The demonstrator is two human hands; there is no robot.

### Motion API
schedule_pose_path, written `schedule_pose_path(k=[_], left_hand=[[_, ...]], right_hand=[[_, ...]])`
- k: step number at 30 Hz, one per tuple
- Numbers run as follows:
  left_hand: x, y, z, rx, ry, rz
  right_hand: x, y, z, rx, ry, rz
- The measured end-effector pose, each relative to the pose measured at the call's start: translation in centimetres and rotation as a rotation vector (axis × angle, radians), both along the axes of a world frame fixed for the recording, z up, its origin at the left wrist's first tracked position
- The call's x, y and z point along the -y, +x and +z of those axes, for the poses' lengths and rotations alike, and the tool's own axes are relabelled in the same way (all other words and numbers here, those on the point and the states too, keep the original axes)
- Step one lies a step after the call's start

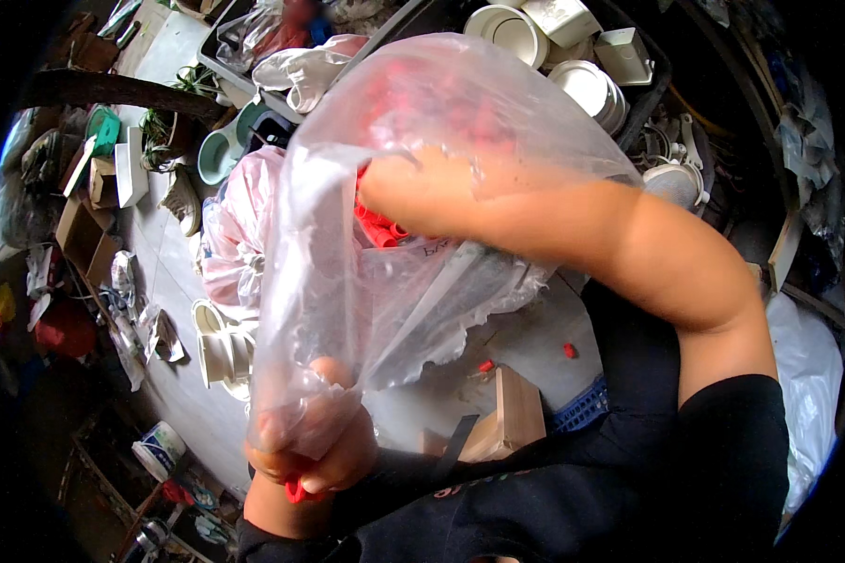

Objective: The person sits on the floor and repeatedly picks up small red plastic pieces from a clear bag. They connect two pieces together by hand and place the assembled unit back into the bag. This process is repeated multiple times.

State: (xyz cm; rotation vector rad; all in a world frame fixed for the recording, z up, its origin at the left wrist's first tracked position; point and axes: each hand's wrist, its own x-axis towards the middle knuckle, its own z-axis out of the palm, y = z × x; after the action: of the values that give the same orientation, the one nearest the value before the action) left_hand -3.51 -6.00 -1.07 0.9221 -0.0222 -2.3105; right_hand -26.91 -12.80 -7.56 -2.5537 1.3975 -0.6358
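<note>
A large clear plastic bag (347, 272) fills the middle of the view, with several small red plastic pieces (377, 225) inside it. My left hand (314, 450) grips the gathered lower edge of the bag close to my chest, with a small red piece (294, 489) pinched under the fingers. My right hand (422, 192) is reached deep inside the bag, seen blurred through the plastic, next to the red pieces. Whether its fingers hold any of them is hidden by the film.
A dark crate (652, 89) of white plastic fittings (587, 84) sits at the top right. White fittings (221, 347) stand on the pale table (169, 272) at left, beside a pink bag (235, 235). Two loose red pieces (570, 351) and a wooden block (512, 413) lie below the bag.
</note>
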Motion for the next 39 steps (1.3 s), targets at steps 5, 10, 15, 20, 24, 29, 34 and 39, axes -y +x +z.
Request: schedule_pose_path(k=[5, 10, 15, 20, 24, 29, 34, 39], left_hand=[[0.1, -0.4, -0.6, 0.035, 0.020, -0.080], [0.7, 0.7, -1.9, -0.066, -0.203, -0.157], [0.4, 0.9, -1.2, -0.269, -0.009, 0.018], [0.5, 1.4, -1.8, -0.229, -0.127, -0.077], [0.5, 1.0, -1.5, -0.190, -0.088, -0.002], [0.4, 1.2, -2.0, -0.214, -0.162, -0.032], [0.1, 0.9, -1.2, -0.086, -0.070, 0.056], [-0.3, 1.5, -1.6, -0.213, 0.113, 0.099]], right_hand=[[0.4, 2.5, -2.2, -0.262, 0.289, 0.055], [0.9, 1.3, -3.1, -0.300, 0.388, 0.024], [1.4, -1.1, -1.3, -0.007, 0.350, 0.007], [1.5, -1.7, -0.2, 0.164, 0.443, 0.054], [1.2, -1.8, 0.2, 0.242, 0.631, 0.071], [0.7, -2.3, -1.6, 0.537, 1.207, 0.068], [-1.8, -2.9, 1.7, 0.870, 1.439, 0.163], [-6.9, -3.1, 5.6, 1.451, 1.673, 0.209]])
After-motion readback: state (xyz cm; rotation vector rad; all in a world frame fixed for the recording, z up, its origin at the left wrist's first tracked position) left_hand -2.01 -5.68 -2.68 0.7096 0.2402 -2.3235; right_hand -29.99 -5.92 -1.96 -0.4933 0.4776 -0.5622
